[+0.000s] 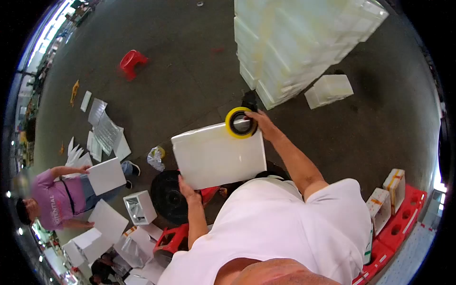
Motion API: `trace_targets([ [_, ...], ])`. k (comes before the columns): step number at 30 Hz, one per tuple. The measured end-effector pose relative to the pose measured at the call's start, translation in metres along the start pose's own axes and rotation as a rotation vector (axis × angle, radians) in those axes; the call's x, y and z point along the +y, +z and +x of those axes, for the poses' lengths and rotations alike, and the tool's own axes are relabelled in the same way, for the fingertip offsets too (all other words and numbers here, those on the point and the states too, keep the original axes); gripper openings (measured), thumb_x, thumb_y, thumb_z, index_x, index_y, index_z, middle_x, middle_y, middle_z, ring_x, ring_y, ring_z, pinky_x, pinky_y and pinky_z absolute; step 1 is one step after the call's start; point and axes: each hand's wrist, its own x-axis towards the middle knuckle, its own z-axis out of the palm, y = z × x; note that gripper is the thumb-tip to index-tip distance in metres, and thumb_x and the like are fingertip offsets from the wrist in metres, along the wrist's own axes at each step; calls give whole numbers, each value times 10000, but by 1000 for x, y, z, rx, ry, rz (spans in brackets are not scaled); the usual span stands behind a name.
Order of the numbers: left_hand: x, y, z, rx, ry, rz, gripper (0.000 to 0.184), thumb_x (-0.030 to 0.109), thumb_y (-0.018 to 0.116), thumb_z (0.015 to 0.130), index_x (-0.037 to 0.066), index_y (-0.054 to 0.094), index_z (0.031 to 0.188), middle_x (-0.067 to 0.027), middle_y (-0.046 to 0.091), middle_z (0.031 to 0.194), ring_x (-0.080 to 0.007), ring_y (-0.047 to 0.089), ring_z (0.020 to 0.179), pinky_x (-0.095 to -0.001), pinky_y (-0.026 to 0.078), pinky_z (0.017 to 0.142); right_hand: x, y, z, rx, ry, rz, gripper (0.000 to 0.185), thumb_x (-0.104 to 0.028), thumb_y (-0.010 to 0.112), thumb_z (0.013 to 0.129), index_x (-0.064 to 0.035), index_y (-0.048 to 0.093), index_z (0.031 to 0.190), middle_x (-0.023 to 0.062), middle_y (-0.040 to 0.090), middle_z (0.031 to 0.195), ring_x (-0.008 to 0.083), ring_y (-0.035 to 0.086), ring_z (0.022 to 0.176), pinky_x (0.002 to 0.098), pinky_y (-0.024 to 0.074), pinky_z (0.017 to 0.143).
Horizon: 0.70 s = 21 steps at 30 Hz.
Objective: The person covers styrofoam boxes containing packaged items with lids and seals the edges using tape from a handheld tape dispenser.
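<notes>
A white foam box [218, 156] with a smooth, shiny top lies across the space before my body. My left hand [189, 190] grips it by its near left corner, the fingers partly out of sight below the edge. In my right hand [262, 125] is a tape dispenser [250, 100] with a black part pointing away from me. Its yellow-rimmed tape roll [229, 122] rests at the far right corner of the box, touching or just over it; I cannot tell which.
A tall stack of white foam boxes [289, 47] rises ahead, a smaller one [330, 90] beside it. At left, a person in a purple shirt [59, 199] holds a white panel [107, 175]. A black round object [170, 197] and red stool [173, 237] are near my left arm; red barriers [394, 230] stand right.
</notes>
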Motion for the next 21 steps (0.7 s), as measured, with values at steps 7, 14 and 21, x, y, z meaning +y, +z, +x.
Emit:
trace_targets([
  [7, -12, 125, 10, -17, -111, -2, 497, 477, 447, 981, 77, 601, 1232, -61, 655, 1149, -211, 644, 1024, -376, 528, 865, -89, -41, 89, 39, 55, -172, 544, -266, 728, 855, -13, 524, 1291, 90, 618, 1129, 207, 606, 1034, 342, 492, 902],
  [14, -10, 209, 86, 125, -132, -84, 491, 464, 475, 976, 45, 606, 1196, -65, 647, 1109, -195, 625, 987, -342, 512, 834, -141, -43, 217, 1, 109, -241, 381, -270, 681, 874, -38, 600, 1166, 67, 647, 1040, 186, 616, 958, 318, 488, 873],
  [21, -40, 268, 275, 283, -193, -73, 496, 493, 516, 966, 32, 629, 1110, -67, 639, 1033, -209, 627, 912, -367, 519, 790, -119, -53, 424, 29, 176, -363, 304, -308, 621, 905, -40, 684, 1033, 48, 688, 962, 145, 635, 905, 281, 498, 836],
])
